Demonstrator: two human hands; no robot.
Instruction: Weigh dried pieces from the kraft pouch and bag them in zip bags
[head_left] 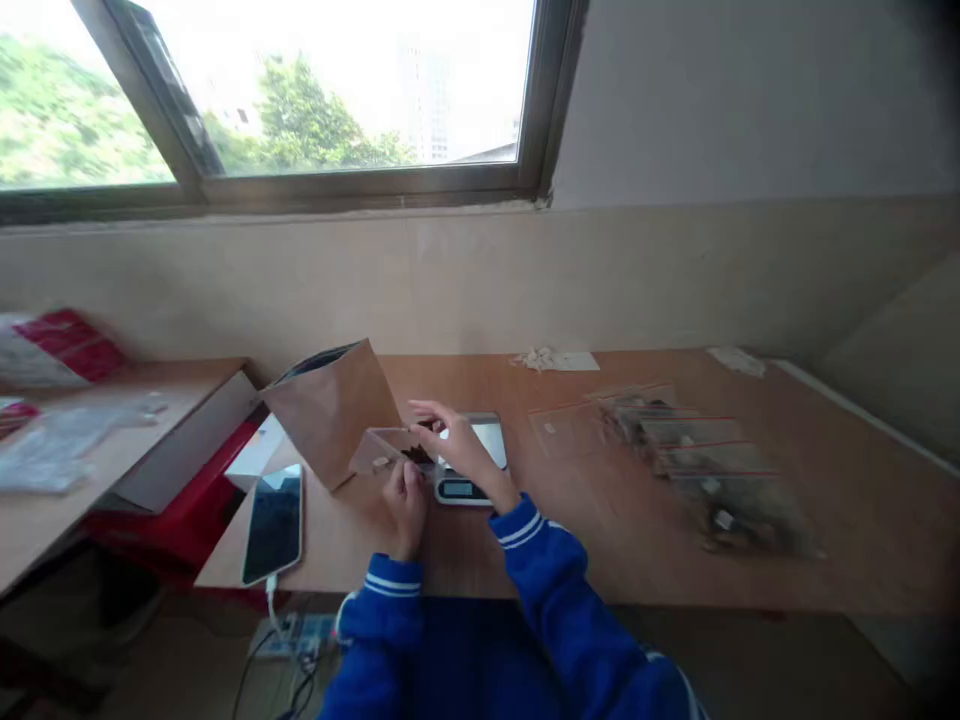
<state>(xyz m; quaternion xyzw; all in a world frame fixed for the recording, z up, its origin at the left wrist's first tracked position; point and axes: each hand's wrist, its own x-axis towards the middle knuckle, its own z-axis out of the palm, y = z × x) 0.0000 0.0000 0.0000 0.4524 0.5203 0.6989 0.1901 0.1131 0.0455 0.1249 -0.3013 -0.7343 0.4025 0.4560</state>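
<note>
My left hand (406, 507) is closed on the lower edge of a small clear plastic bag (369, 452), which lies tilted and has dark brown bits (416, 455) at its right end. From the right, my right hand (463, 448) reaches over that end, its fingertips at the bag's upper edge and one finger raised. A digital scale (491, 440) with a lit display sits partly beneath my right hand. Just behind the bag, a large brown paper bag (337, 410) stands open and leaning left.
A phone (274, 525) on a white cable lies at the table's left edge. Several zip bags with dark contents (705, 460) spread across the right side. White scraps (540, 358) and a white card (576, 361) lie near the wall. A power strip (300, 636) sits below.
</note>
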